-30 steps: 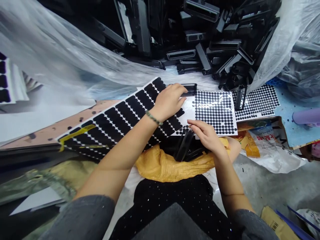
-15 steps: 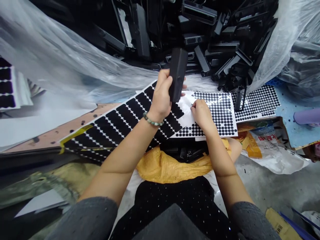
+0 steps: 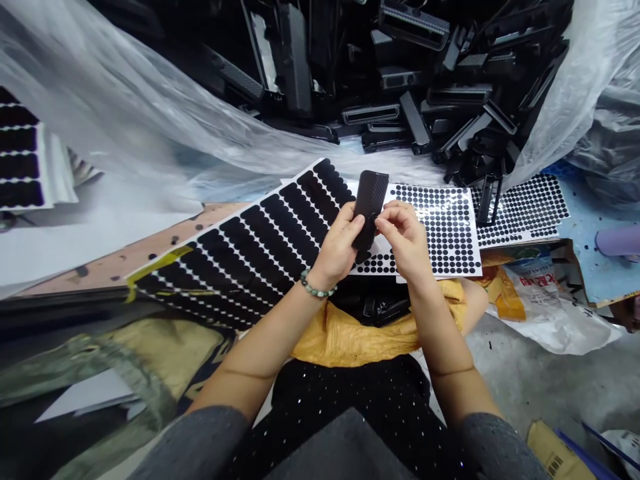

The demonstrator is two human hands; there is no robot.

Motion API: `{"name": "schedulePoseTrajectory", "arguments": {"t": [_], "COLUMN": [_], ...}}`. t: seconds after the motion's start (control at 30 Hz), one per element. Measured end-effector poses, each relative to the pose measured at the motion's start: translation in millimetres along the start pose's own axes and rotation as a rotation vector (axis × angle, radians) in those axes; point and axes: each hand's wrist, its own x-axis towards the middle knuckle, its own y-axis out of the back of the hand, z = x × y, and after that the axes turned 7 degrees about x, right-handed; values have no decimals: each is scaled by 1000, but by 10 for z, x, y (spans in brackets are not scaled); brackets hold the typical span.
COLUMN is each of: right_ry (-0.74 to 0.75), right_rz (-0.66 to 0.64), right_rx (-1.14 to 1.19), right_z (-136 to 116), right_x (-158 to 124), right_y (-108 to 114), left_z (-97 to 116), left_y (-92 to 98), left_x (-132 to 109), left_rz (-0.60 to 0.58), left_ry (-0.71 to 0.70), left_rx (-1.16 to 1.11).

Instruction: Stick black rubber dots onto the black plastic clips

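My left hand (image 3: 338,250) grips a flat black plastic part (image 3: 371,201) with a textured face, holding it upright over the sticker sheets. My right hand (image 3: 406,235) is pinched at the part's right edge; what lies between its fingertips is too small to make out. Beneath the hands lies a sheet of small black round dots (image 3: 440,227). A longer sheet of large black oval pads (image 3: 250,247) stretches off to the left. A bead bracelet circles my left wrist.
A heap of black plastic parts (image 3: 400,80) fills a clear plastic bag (image 3: 125,127) at the back. Another dot sheet (image 3: 525,210) lies at the right, with a black part standing on it. A yellow bag (image 3: 350,333) holding black parts rests on my lap. Snack packets (image 3: 520,280) sit at the right.
My left hand picked the black part up off the sheets, raised it, then brought it down closer. My right hand left the lap pile, touched the dot sheet, then rose to the part.
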Motion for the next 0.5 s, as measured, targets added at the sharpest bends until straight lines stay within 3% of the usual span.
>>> {"name": "schedulePoseTrajectory", "arguments": {"t": [0.23,0.4,0.5], "right_ry": [45,-31,25], "right_rz": [16,112,24], "right_rx": [-133,-290,-499], "right_z": [20,208,316], "right_x": [26,43,10], "right_y": [-18,5,9], "left_z": [-26,-28,-99], "left_y": [58,205,299], "left_x": [-38,-17,33], "left_rz": [21,14,99], "left_ry": [-62,10,85], "left_rx": [76,64,13]}}
